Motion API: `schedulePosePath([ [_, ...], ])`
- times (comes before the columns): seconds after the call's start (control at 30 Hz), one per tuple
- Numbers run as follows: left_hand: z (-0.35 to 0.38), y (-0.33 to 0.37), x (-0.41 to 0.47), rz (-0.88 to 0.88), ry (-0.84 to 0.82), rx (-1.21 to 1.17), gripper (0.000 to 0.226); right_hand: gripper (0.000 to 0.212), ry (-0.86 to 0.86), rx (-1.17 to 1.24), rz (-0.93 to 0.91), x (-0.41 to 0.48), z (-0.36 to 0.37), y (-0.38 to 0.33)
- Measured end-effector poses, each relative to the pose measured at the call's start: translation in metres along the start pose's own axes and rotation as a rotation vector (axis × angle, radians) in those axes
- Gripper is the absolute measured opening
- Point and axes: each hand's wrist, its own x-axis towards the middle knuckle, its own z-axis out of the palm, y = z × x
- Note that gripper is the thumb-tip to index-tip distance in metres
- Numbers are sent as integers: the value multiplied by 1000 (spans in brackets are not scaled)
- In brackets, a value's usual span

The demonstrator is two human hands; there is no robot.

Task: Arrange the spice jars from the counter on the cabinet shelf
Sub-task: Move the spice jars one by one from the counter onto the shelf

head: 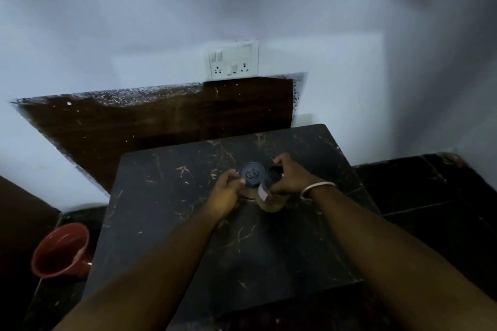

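Two jars stand touching each other near the middle of the dark marble counter [166, 223], well in front of the wall socket [233, 62]: a blue-lidded jar [252, 174] on the socket's left side and a clear jar [270, 196] with a black cap beside it. The left hand [225, 193] has its fingers [233, 175] wrapped on the blue-lidded jar, and the right hand [289, 176] grips the clear jar just under its cap. To lift well, I judge each grip should sit on the body rather than the lid, and both jars should rise straight up and apart so they do not knock; no shelf is in view.
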Motion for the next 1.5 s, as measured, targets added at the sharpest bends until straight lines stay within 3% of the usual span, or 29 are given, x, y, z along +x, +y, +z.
schedulePosePath([
  [0.1,-7,33,3,-8,-73,-240,40,62,-71,163,-233,-23,-44,-47],
  [0.17,-4,63,-5,-15,-268,-313,53,58,-96,245,-387,-43,-69,-82],
  [0.27,9,113,-33,53,-606,-506,68,59,-50,337,-576,-78,-96,-130],
  [0.4,28,156,-79,200,-755,-598,91,61,75,511,-790,-110,-109,-164],
  [0.5,39,170,-99,331,-686,-607,82,52,181,641,-888,-121,-107,-177],
  [0.63,46,178,-108,361,-631,-617,82,38,336,701,-900,-132,-105,-190],
  [0.8,51,183,-111,415,-629,-633,81,47,415,657,-835,-146,-111,-204],
  [0.97,50,217,-109,509,-604,-586,79,57,713,574,-719,-165,-126,-215],
  [1.03,50,241,-105,555,-622,-549,73,58,744,481,-747,-174,-133,-216],
  [1.2,65,323,-95,667,-663,-428,76,109,783,153,-759,-184,-171,-234],
  [1.3,80,381,-87,728,-637,-348,70,112,879,119,-751,-170,-218,-257],
  [1.4,88,443,-66,880,-476,-228,62,106,856,229,-775,-135,-270,-282],
  [1.5,87,500,-33,1042,-105,1,58,105,892,228,-772,-87,-321,-304],
])
